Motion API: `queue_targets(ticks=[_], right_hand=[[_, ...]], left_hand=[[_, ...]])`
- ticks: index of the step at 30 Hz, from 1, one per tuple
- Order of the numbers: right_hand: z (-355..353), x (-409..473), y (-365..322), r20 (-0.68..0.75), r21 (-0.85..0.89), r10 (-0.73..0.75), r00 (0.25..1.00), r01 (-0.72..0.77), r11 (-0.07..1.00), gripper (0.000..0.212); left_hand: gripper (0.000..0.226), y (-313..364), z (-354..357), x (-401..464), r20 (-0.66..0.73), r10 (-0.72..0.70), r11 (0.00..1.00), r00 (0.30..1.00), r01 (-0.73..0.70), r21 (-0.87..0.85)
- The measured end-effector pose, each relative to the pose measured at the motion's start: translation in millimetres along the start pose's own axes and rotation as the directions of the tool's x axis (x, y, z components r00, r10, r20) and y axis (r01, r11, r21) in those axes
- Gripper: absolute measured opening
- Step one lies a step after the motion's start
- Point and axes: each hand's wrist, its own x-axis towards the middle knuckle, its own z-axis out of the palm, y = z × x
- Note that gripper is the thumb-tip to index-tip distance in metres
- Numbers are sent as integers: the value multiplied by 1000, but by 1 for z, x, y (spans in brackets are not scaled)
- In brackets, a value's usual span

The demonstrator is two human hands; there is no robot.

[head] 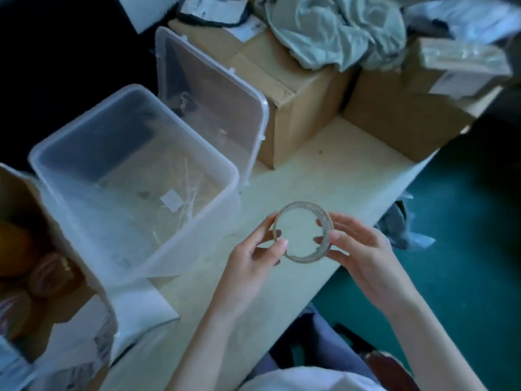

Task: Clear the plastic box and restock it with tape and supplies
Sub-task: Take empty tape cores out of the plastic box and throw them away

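Both hands pinch a thin ring, apparently a nearly spent tape roll (304, 232), held up over the table near its right edge. The left hand (258, 256) takes the ring's left rim between thumb and fingertips; the right hand (358, 249) clamps the right rim, thumb outside and fingertips showing through the hole. Held from opposite sides like this, the roll can be turned and looked over, probably to judge whether it is worth keeping.

The ring faces almost straight up at the camera, its open hole showing the pale table (332, 170) beneath. Its axis therefore runs roughly vertical, tipped slightly toward the person; being round, it has no long side.

Just left of the hands stands the plastic box (84, 128), open, with only thin scraps and a small white label on its bottom. Its lid (225, 88) leans upright behind it against a cardboard carton (298, 108).
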Motion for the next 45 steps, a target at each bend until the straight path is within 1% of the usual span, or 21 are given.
queue_targets(ticks=[2,4,5,7,8,9,10,12,13,15,17,20,23,25,30,33,35,37,40,43,45], right_hand=[[-26,-10,10,-75,0,5,997,-5,1000,82],[-54,-18,20,-147,27,29,989,-25,999,79],[-67,-21,24,-175,47,46,983,-38,998,71],[-95,-23,31,-243,113,96,965,-70,991,40],[-110,-24,34,-274,139,126,953,-91,986,30],[-121,-22,36,-289,156,147,946,-105,982,28],[-135,-21,38,-296,180,164,941,-114,977,31],[-163,-17,38,-307,214,187,933,-124,969,51],[-174,-14,38,-312,217,196,930,-131,967,52],[-200,-8,37,-328,233,219,919,-146,961,37],[-220,0,36,-335,233,233,913,-160,959,36],[-245,12,46,-402,250,262,877,-170,953,32],[-258,27,69,-504,263,304,809,-191,946,17],[-265,40,89,-556,265,323,766,-205,942,13],[-300,76,149,-615,324,401,679,-245,914,9],[-326,102,185,-644,339,418,641,-251,907,2],[-344,121,209,-651,328,419,633,-264,907,2],[-361,140,234,-657,319,418,627,-272,908,2],[-384,163,272,-664,312,416,621,-276,909,4],[-402,182,302,-640,307,424,641,-293,905,3],[-415,193,320,-622,281,420,661,-312,908,7]], left_hand=[[44,-8,23,8,70,-40,999,997,40,2],[43,-16,51,19,126,-82,997,989,80,20],[43,-20,63,24,147,-100,995,984,96,33],[44,-26,92,37,200,-143,988,969,129,83],[43,-30,107,44,225,-165,983,960,141,117],[41,-34,117,49,243,-177,978,954,142,152],[40,-37,130,57,265,-189,972,946,142,186],[43,-43,158,72,295,-225,957,929,153,247],[45,-43,168,77,296,-243,950,924,166,264],[45,-46,192,92,308,-276,944,911,195,268],[37,-50,210,105,318,-309,937,896,230,262],[37,-59,239,127,344,-394,913,853,321,250],[33,-80,263,145,326,-493,870,807,448,208],[34,-101,278,159,290,-554,832,780,517,201],[25,-166,311,195,216,-632,775,744,612,159],[29,-210,333,218,175,-672,741,720,649,172],[32,-244,345,233,137,-675,737,725,655,165],[34,-279,356,248,117,-644,763,756,623,173],[39,-331,368,269,115,-598,787,793,554,271],[28,-361,376,288,91,-596,780,798,548,303],[21,-377,384,303,90,-602,774,794,551,312]])
